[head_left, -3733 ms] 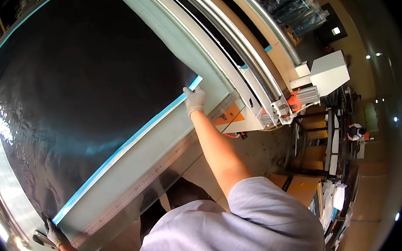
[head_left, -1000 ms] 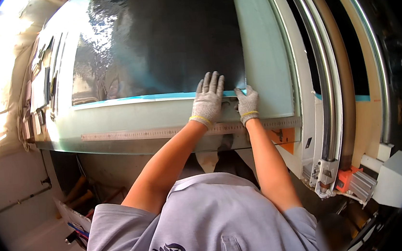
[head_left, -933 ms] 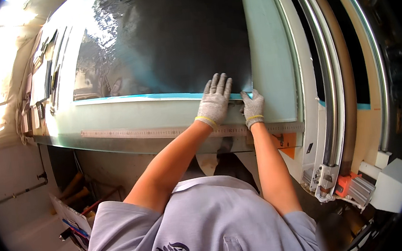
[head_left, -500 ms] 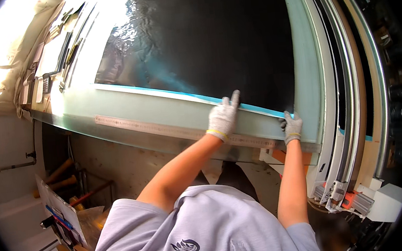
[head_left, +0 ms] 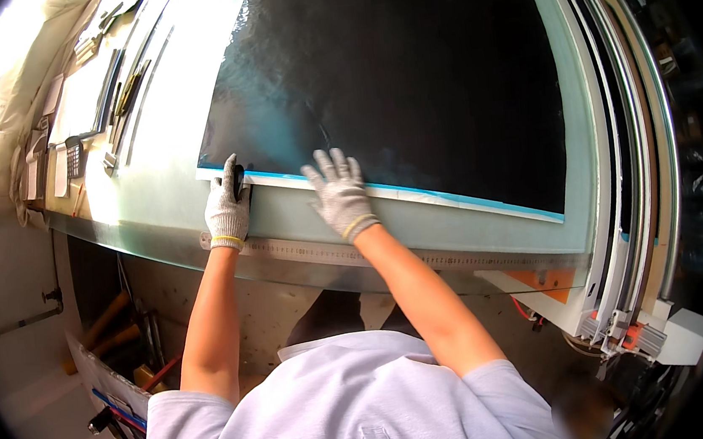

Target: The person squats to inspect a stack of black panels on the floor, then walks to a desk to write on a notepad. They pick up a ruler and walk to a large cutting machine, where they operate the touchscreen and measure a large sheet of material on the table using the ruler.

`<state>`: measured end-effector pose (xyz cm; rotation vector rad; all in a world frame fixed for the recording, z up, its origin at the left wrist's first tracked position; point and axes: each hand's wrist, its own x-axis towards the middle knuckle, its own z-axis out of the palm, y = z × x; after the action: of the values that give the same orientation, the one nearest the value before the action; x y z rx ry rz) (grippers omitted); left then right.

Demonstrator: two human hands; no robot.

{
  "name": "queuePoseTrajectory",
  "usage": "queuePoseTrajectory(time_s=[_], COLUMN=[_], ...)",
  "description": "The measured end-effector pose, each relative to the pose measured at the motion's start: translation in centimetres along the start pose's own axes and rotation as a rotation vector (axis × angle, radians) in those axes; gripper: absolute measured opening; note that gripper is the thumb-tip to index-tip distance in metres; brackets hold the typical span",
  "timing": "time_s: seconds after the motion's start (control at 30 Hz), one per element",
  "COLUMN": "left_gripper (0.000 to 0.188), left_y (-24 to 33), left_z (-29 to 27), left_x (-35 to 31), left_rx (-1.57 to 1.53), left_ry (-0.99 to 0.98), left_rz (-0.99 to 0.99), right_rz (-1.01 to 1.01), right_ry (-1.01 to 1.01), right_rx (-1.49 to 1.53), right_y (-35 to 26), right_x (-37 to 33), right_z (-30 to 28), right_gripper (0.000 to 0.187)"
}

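A large sheet of black, glossy film (head_left: pixel 414 78) lies on a pale green glass tabletop (head_left: pixel 300 216). Along its near edge runs a blue and white strip (head_left: pixel 460 199). Both my hands wear light knit gloves with yellow cuff bands. At the left end of the strip is my left hand (head_left: pixel 226 210), its fingers bent and a dark patch showing on the palm side; what they grip is hidden. My right hand (head_left: pixel 339 194) lies palm down over the strip, left of its middle, fingers spread. A long steel ruler (head_left: pixel 312 251) lies along the table's near edge, below both hands.
Metal rails (head_left: pixel 627 134) run along the right side of the table. At the far left lie a calculator (head_left: pixel 75 157), papers and several thin strips. Below on the left, a board (head_left: pixel 108 370) stands beside wooden handles. An orange piece (head_left: pixel 544 284) shows under the near right edge.
My left hand has gone from the strip's middle to its left end. The right hand has left the right end and come inward, its fingers now spread. The whole view has shifted slightly.
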<state>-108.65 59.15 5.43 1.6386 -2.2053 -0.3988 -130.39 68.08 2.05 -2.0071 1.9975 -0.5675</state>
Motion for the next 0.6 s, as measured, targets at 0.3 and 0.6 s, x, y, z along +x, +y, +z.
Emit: queuePoseTrajectory(time_s=[0.3, 0.6], left_gripper=[0.061, 0.055], left_y=[-0.2, -0.9], left_z=[-0.6, -0.7], left_x=[0.1, 1.4], left_rx=[-0.029, 0.213], left_ry=[-0.047, -0.128], left_rz=[0.004, 0.114], right_rz=[-0.425, -0.336], right_ry=[0.011, 0.060], right_rx=[0.079, 0.094], right_y=[-1.9, -3.3], right_x=[2.1, 4.2], right_z=[5.1, 3.6], right_gripper=[0.038, 0.046])
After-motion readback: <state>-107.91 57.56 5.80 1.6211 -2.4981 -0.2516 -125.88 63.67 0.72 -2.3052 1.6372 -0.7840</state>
